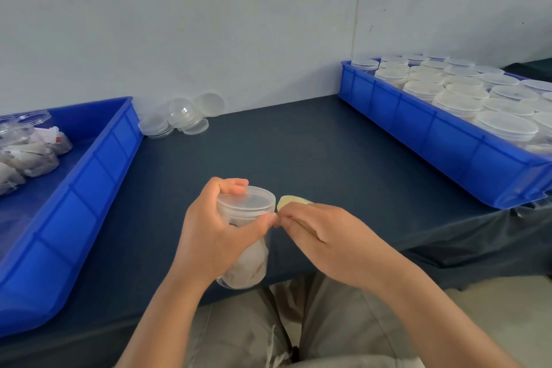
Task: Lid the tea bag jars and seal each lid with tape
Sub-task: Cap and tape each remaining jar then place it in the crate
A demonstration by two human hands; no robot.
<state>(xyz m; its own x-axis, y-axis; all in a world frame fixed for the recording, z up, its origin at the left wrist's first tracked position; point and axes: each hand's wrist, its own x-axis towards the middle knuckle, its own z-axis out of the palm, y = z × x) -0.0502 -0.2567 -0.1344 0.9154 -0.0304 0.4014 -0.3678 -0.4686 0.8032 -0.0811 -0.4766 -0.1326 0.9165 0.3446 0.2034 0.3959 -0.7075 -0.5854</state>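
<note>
At the near edge of the dark table (298,143), low in the middle of the view, a clear jar (248,260) of tea bags is held in the air by the left hand (209,236). The jar lies at 3 o'clock of that hand's palm. Its long axis runs from 6 to 12 o'clock, with the base toward the person and the lid (252,199) at the 12 o'clock end, seated on the mouth and facing up. The left fingers curl over the lid's rim at 10 o'clock, and the thumb crosses the near wall, pointing to 3 o'clock.

The right hand (325,236) comes in from 4 o'clock, back upward. Its fingers are curled round a yellowish tape roll (288,199), which is mostly hidden beneath them. Its pinched fingertips meet the left thumb at the jar's 3 o'clock side, just under the lid. The tape strip itself is too faint to make out.

At 9 o'clock a blue tray (89,173) holds open jars (27,146) of tea bags. At 2 o'clock a second blue tray (418,134) is packed with lidded jars (478,98). Loose lids (182,116) lie at 11 o'clock against the wall.
</note>
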